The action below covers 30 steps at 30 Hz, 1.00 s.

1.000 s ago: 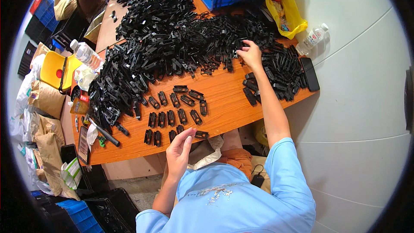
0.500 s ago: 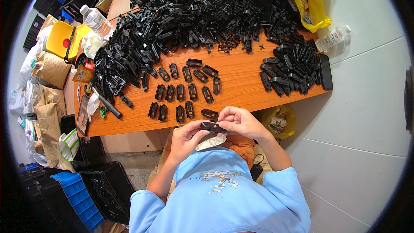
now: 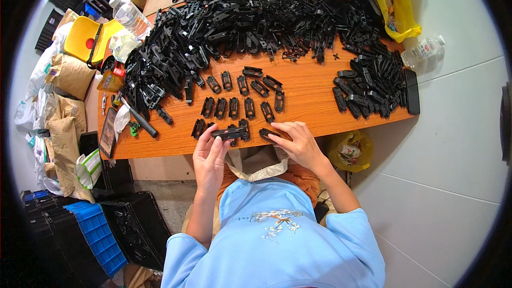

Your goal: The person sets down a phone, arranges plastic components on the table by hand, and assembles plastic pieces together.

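A long black plastic part (image 3: 228, 134) is pinched between the thumb and fingers of my left hand (image 3: 208, 157), just above the table's front edge. It covers part of the nearest row of black housings. My right hand (image 3: 300, 146) has its thumb and fingertips closed on the right end of another black plastic housing (image 3: 266, 134), which lies at the front edge. Beyond my hands, several open-framed black housings (image 3: 233, 108) lie in loose rows on the orange-brown tabletop (image 3: 306, 96).
A big heap of black parts (image 3: 229, 16) covers the far side, with a smaller pile (image 3: 370, 85) at the right. A phone (image 3: 108, 133) and a black-handled tool (image 3: 140, 118) lie at the left. An open bag (image 3: 258, 173) hangs below the edge.
My hands have moved apart. The left has gone left, still holding the black part; the right has let go of it and taken hold of a housing on the table.
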### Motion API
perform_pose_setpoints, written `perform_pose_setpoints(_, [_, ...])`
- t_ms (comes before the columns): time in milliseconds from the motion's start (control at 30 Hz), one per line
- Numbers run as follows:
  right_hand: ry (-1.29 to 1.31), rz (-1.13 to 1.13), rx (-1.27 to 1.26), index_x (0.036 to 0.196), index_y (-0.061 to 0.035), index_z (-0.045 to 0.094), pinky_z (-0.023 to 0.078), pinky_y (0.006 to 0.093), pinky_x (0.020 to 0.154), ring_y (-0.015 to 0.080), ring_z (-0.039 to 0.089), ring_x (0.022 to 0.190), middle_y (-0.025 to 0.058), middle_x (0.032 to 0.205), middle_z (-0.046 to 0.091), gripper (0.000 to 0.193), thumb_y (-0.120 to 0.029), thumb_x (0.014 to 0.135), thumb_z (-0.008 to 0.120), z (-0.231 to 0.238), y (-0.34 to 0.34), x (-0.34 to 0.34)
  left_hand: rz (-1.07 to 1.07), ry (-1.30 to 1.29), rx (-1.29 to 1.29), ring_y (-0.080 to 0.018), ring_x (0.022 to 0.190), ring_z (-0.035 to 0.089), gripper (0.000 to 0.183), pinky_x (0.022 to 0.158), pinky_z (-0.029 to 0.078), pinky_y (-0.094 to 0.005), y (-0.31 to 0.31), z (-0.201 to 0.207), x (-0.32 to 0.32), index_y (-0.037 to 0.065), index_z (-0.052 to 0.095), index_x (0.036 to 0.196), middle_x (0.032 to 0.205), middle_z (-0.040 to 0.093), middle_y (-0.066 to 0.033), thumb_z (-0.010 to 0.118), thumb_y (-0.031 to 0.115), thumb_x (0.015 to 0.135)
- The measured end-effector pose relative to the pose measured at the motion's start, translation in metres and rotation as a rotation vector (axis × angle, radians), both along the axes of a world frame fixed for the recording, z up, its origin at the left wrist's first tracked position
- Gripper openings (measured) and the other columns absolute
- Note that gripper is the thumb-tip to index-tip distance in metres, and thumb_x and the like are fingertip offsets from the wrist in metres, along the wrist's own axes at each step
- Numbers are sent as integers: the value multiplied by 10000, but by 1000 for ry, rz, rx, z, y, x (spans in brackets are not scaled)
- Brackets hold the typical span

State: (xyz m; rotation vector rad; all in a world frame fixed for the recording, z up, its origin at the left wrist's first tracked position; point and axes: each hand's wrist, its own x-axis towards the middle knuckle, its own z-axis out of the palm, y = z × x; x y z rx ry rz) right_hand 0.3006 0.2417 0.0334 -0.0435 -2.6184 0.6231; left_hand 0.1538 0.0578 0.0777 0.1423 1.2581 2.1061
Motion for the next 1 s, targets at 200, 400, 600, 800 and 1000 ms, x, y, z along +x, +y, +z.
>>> perform_pose_setpoints(200, [24, -14, -71, 983, -35, 617, 446, 317, 728, 225, 531, 906, 71, 1004, 576, 290, -48, 696, 653, -5, -8, 5, -52, -106, 74, -154, 952, 582, 301, 878, 487, -255, 15, 1, 10, -24, 482, 1169, 1037, 586, -118, 529, 80, 890])
perform_pose_setpoints(400, [96, -226, -1010, 834, 41, 614, 427, 248, 574, 152, 550, 664, 91, 815, 551, 44, 21, 814, 580, 13, -29, 16, -96, 22, 30, -155, 989, 563, 274, 897, 460, -289, 33, 0, 15, -23, 524, 1145, 1100, 576, -117, 536, 64, 886])
perform_pose_setpoints(600, [104, -162, -1523, 861, 56, 612, 410, 174, 496, 70, 518, 584, 47, 805, 539, 112, -43, 865, 559, 51, -33, 1, -208, 218, -59, -170, 1021, 555, 262, 898, 446, -302, 39, 4, 22, -38, 528, 1131, 1140, 566, -149, 530, 44, 882])
perform_pose_setpoints(800, [110, -220, -1512, 867, 55, 615, 409, 175, 493, 65, 512, 582, 39, 780, 534, 123, -60, 862, 570, 52, -29, 0, -211, 339, -112, -137, 983, 551, 258, 870, 448, -265, 43, 6, 23, -33, 540, 1131, 1099, 584, -117, 530, 25, 881])
perform_pose_setpoints(1000, [66, -207, -1490, 856, 50, 624, 418, 177, 498, 64, 512, 570, 35, 760, 538, 138, -80, 860, 580, 54, -24, 4, -222, 365, -151, -119, 949, 556, 270, 857, 441, -246, 46, 7, 22, -37, 539, 1140, 1075, 593, -101, 536, 18, 876])
